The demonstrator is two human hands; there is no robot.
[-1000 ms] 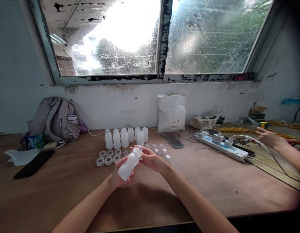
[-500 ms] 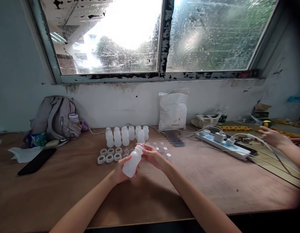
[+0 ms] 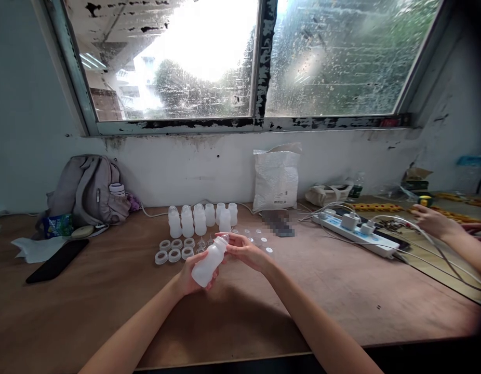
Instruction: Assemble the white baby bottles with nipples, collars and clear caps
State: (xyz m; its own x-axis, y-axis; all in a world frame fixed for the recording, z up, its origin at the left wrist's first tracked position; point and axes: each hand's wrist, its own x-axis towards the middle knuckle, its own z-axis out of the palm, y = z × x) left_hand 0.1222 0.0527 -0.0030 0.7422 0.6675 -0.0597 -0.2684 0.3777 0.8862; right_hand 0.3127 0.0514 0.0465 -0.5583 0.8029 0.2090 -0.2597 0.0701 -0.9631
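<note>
A frosted white baby bottle (image 3: 203,269) is held tilted above the table, its top pointing up to the right. Around its body my left hand (image 3: 188,275) is closed, with fingertips showing beneath. My right hand (image 3: 242,250) pinches the clear top at the bottle's neck; its fingers partly hide that end. Just behind stand several similar baby bottles (image 3: 187,222), some with clear domed tops. White collar rings (image 3: 174,255) lie in two rows to the left of my hands. Clear nipples (image 3: 202,242) sit beside the rings, and small clear pieces with white discs (image 3: 264,240) lie to the right.
A white plastic bag (image 3: 276,179) stands against the wall. On the left are a grey backpack (image 3: 90,192) and a black phone (image 3: 57,261). A power strip (image 3: 357,234) with cables lies on the right, near another person's hand (image 3: 433,221) holding a yellow-and-black tool.
The bottle and both hands have shifted slightly left and down, the bottle tilting a little more. My grip on it stays the same. The view has moved slightly.
</note>
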